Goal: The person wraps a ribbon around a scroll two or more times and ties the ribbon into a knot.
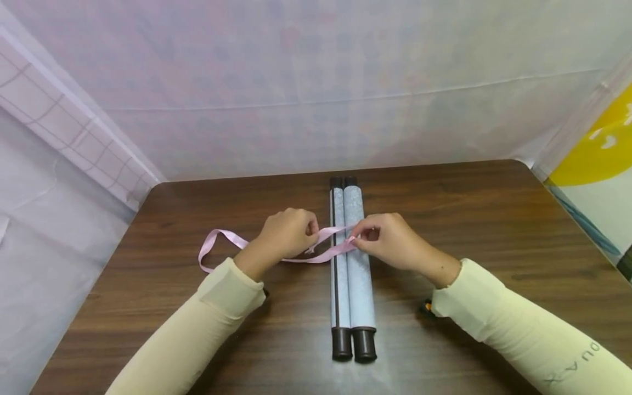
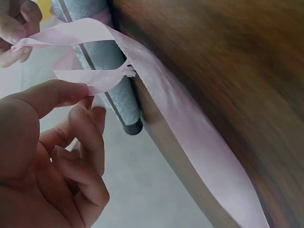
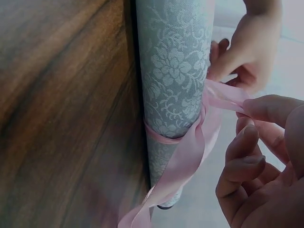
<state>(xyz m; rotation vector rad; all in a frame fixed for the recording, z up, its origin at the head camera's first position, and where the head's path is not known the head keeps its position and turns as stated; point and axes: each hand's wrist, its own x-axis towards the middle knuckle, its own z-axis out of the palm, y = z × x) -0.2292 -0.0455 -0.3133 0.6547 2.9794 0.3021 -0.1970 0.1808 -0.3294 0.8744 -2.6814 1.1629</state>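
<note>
A rolled scroll in pale blue floral brocade, with dark end knobs, lies lengthwise on the table as two parallel rolls. A pink ribbon crosses over it; one band circles the roll in the right wrist view. Left of the scroll, my left hand pinches the ribbon near its frayed end between thumb and forefinger. My right hand, just over the right-hand roll, pinches another stretch of ribbon with thumb and fingertips. Part of the ribbon trails leftward in a loose loop behind the left wrist.
The brown wooden table has rounded far corners. A pale sheet hangs behind its far edge, with more white sheeting on the left. A yellow shape shows beyond the right edge.
</note>
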